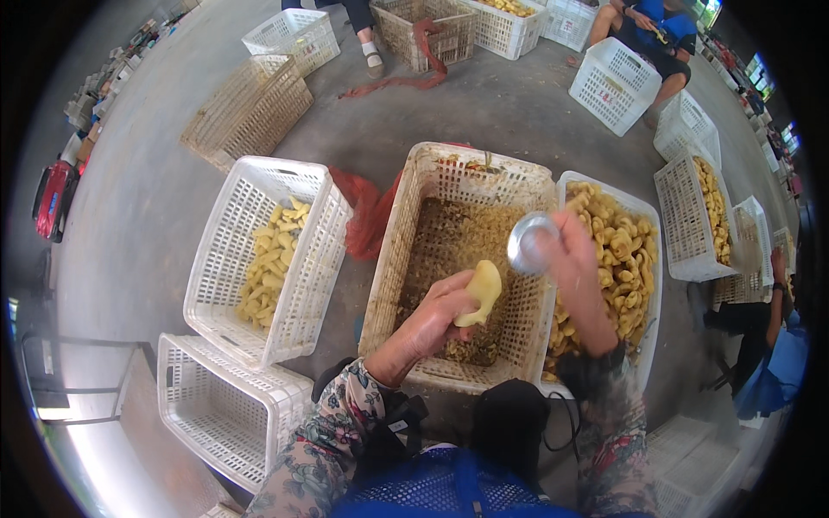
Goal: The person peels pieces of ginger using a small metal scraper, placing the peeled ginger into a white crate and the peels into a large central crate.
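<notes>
My left hand (443,307) grips a peeled piece of ginger root (482,292) above a dirty plastic crate (379,285) with peel scraps in its bottom. My right hand (573,252), blurred, holds a round, shiny metal tool (531,243) over the crate's right side, a little apart from the ginger. To the right, a white crate (655,272) is full of unpeeled ginger roots (622,252). On the left stands a tilted white crate (214,259) with peeled ginger pieces (272,259) in it.
An empty white crate (272,421) lies at lower left. Red netting (363,207) lies between two crates. More crates (249,110) stand ahead, near a seated person's leg (366,45). Other people sit at upper right (673,32) and far right (771,362) among crates.
</notes>
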Tool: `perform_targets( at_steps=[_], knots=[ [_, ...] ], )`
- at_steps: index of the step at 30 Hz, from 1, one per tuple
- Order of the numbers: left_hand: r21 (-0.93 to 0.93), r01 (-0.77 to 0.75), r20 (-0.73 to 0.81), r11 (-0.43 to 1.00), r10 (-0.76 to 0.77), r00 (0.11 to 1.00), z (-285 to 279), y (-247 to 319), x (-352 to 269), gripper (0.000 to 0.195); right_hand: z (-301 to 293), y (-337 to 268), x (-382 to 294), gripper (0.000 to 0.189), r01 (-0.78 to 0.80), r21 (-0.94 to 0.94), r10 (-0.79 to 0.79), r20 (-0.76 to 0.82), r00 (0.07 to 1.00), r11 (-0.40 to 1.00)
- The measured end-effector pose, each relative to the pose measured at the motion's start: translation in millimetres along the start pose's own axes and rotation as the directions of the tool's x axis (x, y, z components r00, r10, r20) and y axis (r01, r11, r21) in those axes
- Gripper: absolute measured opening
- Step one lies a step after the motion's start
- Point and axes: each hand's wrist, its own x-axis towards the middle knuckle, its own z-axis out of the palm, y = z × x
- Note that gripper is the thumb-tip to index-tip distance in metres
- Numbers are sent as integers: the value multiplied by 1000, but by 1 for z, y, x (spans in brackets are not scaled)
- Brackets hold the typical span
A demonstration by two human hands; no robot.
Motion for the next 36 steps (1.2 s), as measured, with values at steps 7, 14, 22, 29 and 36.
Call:
perform_targets(
  at_steps=[7, 14, 22, 29, 36],
  knots=[
    [-11, 27, 56, 1000, -26, 998, 0, 3, 2, 28, 2, 19, 14, 13, 189, -454, -258, -97, 961, 871],
    [172, -40, -31, 984, 46, 998, 0, 6, 0, 30, 22, 10, -9, 14, 272, -379, -268, 63, 961, 885],
    [503, -234, -27, 832, 286, 958, -5, -1, 0, 41, 17, 1, -12, 17, 227, -245, -210, 93, 973, 943],
    [563, -239, -61, 791, 328, 943, -6, -6, 4, 40, -1, 21, 24, 12, 175, -377, -215, -65, 974, 909],
    [414, -91, -78, 905, 135, 988, -3, 6, -1, 32, 7, 27, 9, 16, 251, -517, -274, 33, 961, 819]
  ],
)
